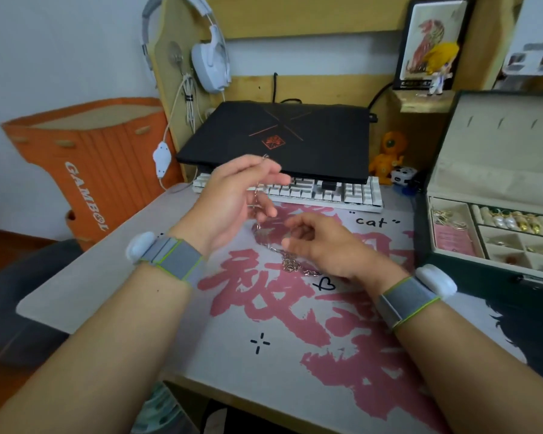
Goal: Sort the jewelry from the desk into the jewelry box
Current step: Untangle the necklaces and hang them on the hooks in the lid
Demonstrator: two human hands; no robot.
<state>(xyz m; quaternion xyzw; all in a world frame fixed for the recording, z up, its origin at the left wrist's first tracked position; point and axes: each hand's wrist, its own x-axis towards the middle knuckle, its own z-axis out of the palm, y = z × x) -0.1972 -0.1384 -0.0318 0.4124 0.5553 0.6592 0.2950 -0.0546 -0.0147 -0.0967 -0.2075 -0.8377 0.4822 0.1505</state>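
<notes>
Chain necklace hangs from the raised left hand, pinched at its fingertips, its lower end heaped on the desk mat. Right hand hovers over the heap, fingers loosely curled; whether they touch the chain is unclear. Mat reads "cat"; orange bin reads "GAMBOL"; open jewelry box stands at right.

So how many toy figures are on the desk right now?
3: a blond figurine on the small shelf, an orange figure right of the laptop, and a small black-and-white toy beside it. Others may be hidden.

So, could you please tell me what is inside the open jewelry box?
The jewelry box holds gold earrings, a pink card and rings; its right side lies out of frame.
</notes>
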